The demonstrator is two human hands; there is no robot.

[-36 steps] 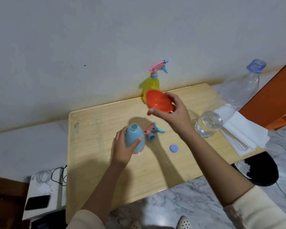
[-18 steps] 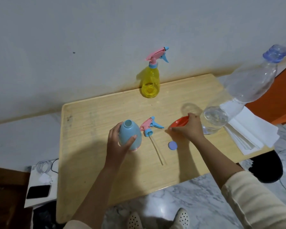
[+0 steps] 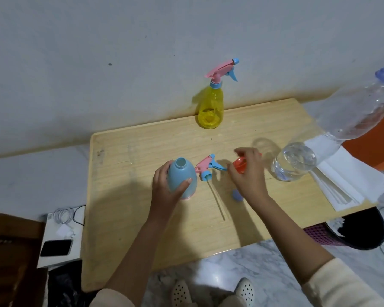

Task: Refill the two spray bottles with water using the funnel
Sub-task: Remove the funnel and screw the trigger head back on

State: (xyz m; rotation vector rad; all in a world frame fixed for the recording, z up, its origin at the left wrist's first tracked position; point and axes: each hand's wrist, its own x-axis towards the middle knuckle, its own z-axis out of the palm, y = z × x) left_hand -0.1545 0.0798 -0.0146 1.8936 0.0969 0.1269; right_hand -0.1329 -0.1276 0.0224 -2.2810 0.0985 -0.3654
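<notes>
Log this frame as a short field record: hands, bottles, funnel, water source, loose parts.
left hand: grips blue spray bottle, upright, neck open
right hand: holds orange funnel just above the table
yellow spray bottle: at the wall, trigger head on
removed trigger head: lying beside blue bottle
water bottle: clear, at the right, blue cap on
small blue cap: on table, partly hidden

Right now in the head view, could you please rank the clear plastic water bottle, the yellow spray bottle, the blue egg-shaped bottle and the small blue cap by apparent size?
1. Clear plastic water bottle
2. Yellow spray bottle
3. Blue egg-shaped bottle, nearer the camera, so second and third are unsure
4. Small blue cap, partly hidden
</notes>
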